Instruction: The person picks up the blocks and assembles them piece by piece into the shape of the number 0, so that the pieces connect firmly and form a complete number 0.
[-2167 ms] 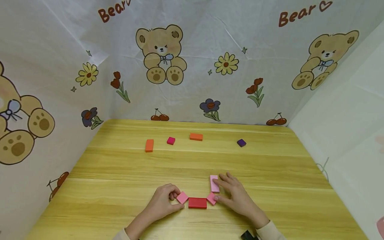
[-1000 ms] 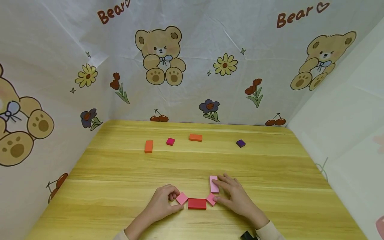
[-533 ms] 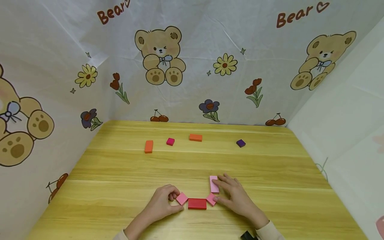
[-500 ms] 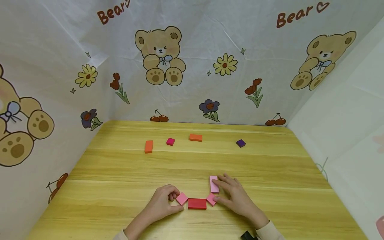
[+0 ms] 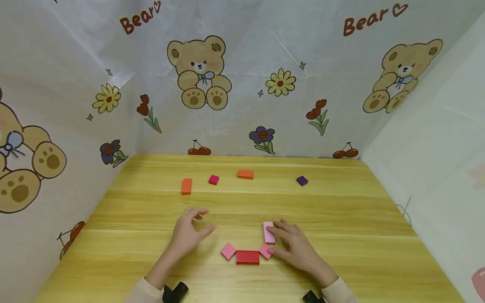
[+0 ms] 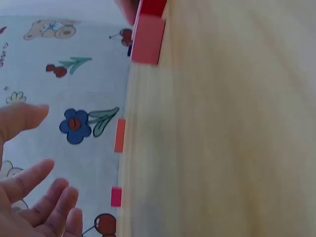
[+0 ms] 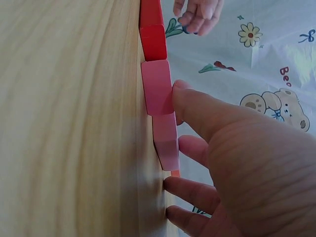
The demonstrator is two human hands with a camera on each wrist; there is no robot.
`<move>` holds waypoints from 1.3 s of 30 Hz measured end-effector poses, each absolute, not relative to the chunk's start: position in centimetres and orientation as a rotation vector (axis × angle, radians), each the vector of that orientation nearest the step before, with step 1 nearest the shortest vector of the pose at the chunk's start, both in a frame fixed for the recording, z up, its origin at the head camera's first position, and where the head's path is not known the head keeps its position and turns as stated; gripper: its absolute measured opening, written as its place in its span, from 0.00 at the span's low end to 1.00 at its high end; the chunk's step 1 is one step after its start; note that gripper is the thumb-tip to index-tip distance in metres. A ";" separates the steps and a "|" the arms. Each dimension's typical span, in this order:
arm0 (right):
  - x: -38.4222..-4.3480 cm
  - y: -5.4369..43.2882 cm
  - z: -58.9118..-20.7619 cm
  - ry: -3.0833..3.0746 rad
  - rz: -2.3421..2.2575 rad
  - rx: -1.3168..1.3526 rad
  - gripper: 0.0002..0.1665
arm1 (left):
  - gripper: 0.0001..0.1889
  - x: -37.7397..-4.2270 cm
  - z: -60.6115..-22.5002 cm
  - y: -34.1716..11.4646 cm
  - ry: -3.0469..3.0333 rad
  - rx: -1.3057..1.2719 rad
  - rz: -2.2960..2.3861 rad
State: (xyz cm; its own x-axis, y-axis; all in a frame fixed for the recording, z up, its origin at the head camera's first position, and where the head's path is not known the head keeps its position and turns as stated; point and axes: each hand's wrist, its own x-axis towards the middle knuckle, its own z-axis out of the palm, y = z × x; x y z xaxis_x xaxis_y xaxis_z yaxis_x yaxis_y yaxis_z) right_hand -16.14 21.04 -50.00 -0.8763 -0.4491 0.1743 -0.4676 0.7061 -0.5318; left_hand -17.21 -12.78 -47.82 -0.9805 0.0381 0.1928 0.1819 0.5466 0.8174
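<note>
Right hand (image 5: 297, 248) touching, left hand (image 5: 186, 232) raised.
Right thumb against the right pink square (image 5: 264, 251), index fingertip at the pale pink bar (image 5: 268, 236), other fingers loosely extended; left thumb and fingers parted in the air, near the left pink square (image 5: 228, 251); the red block (image 5: 248, 257) lies between the squares on the wooden table (image 5: 341, 210); both hands angle inward from the near side.
</note>
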 end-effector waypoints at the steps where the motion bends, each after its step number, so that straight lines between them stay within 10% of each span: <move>1: -16.1 21.0 -50.0 -2.872 0.910 0.770 0.34 | 0.26 -18.0 -47.7 -13.3 -2.597 -0.133 -1.427; 19: -16.1 20.8 -50.0 -2.879 0.907 0.761 0.32 | 0.51 -28.0 -50.1 -21.6 -2.674 0.085 -1.681; 39: -15.9 21.1 -50.0 -2.854 0.932 0.761 0.32 | 0.46 -30.6 -50.3 -22.5 -2.854 -0.013 -1.702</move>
